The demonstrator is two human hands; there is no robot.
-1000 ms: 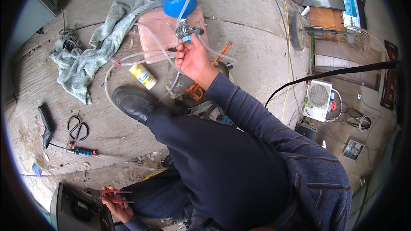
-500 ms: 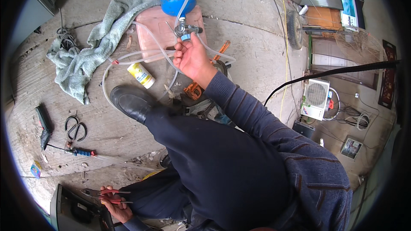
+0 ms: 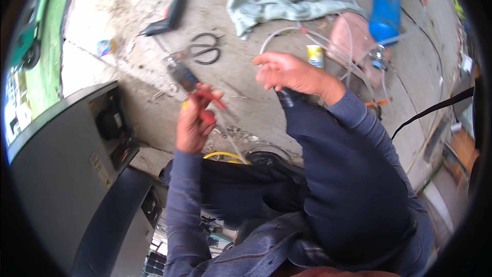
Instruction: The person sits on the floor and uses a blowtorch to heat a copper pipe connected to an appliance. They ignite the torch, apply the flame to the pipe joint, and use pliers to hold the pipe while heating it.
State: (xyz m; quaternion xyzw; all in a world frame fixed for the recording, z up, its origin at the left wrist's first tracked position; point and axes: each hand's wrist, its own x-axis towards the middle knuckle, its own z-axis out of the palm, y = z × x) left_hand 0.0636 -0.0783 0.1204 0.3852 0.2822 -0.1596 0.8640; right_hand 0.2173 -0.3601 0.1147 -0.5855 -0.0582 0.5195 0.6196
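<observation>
My left hand (image 3: 192,125) is closed round red-handled pliers (image 3: 217,102), above the floor left of my legs; their jaws are blurred. Just beyond them lies a torch-like tool with a blue body (image 3: 180,73), and a clear hose (image 3: 230,136) runs toward my feet. My right hand (image 3: 300,75) hovers over my shoe, fingers loosely bent and apart, holding nothing. Black-handled scissors (image 3: 204,49) and a black gun-shaped tool (image 3: 166,18) lie farther off. Beyond my right hand is a yellow-and-white canister (image 3: 315,55).
A grey metal cabinet (image 3: 56,174) stands close on my left. At the far right are a blue gas cylinder (image 3: 385,14) with a valve (image 3: 378,59), a pink board (image 3: 341,36) and looping clear tubes. A pale green towel (image 3: 287,2) lies at the back.
The view has swung left. My right hand has left the cylinder valve and come back over my shoe. My left hand has lifted the pliers forward, from beside the cabinet toward the torch-like tool.
</observation>
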